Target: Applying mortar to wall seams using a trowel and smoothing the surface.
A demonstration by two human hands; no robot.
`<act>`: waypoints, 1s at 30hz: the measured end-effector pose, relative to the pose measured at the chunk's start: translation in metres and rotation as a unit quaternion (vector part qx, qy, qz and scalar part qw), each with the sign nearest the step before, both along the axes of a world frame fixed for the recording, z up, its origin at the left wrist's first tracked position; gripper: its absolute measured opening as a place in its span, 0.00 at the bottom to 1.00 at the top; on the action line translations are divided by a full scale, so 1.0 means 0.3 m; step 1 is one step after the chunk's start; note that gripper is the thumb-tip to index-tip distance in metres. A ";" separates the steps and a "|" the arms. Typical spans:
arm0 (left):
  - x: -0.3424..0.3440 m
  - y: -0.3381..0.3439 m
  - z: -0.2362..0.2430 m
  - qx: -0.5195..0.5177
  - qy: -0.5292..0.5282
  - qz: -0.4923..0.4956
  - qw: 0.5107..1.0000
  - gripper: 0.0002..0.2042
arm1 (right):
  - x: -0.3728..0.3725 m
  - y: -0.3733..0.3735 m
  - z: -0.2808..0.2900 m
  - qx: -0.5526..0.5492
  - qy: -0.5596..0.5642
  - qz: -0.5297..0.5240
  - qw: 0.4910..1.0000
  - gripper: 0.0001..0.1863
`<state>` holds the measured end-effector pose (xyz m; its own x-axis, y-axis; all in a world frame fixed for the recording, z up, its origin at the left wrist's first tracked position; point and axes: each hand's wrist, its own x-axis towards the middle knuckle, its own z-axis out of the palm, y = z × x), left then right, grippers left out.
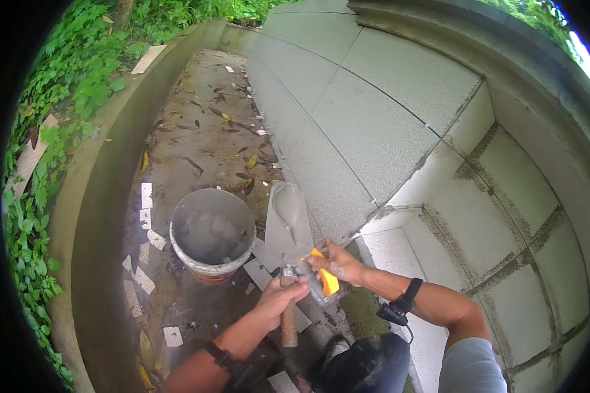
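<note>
My left hand point(280, 301) is closed round the wooden handle point(289, 327) of a trowel, whose flat blade point(275, 232) points away from me with grey mortar on it. My right hand point(339, 265) grips a tool with a yellow handle point(328, 280) and a grey plate, held beside the trowel at its near end. Just left of the blade a white bucket point(176, 239) holds wet grey mortar point(213, 229).
Grey tiled wall panels point(387, 92) rise on the right, beside a recess point(498, 262) with mortared joints. A low concrete edge point(92, 190) borders plants point(36, 229) on the left. The path point(203, 118) between carries dry leaves and small white tile scraps point(146, 200).
</note>
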<state>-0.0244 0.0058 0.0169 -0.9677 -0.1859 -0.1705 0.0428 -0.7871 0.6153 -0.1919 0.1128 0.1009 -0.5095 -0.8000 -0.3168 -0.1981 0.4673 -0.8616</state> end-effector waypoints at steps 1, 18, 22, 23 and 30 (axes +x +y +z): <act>0.001 -0.005 -0.005 -0.001 -0.003 0.002 1.000 0.12 | 0.025 -0.010 -0.013 0.003 0.022 0.023 1.000 0.25; -0.025 -0.035 0.073 0.093 -0.014 0.036 0.995 0.13 | -0.640 0.010 0.880 0.168 0.845 0.140 0.488 0.10; -0.017 0.000 0.181 0.121 -0.039 0.079 0.989 0.14 | -0.815 0.017 1.122 0.265 0.842 0.188 0.431 0.09; -0.012 -0.001 0.213 0.118 -0.044 0.089 0.988 0.14 | -0.833 0.014 1.156 0.309 0.822 0.197 0.436 0.09; 0.161 0.051 0.397 0.132 -0.122 0.152 0.972 0.18 | -0.913 -0.043 1.219 0.304 0.759 0.344 0.461 0.08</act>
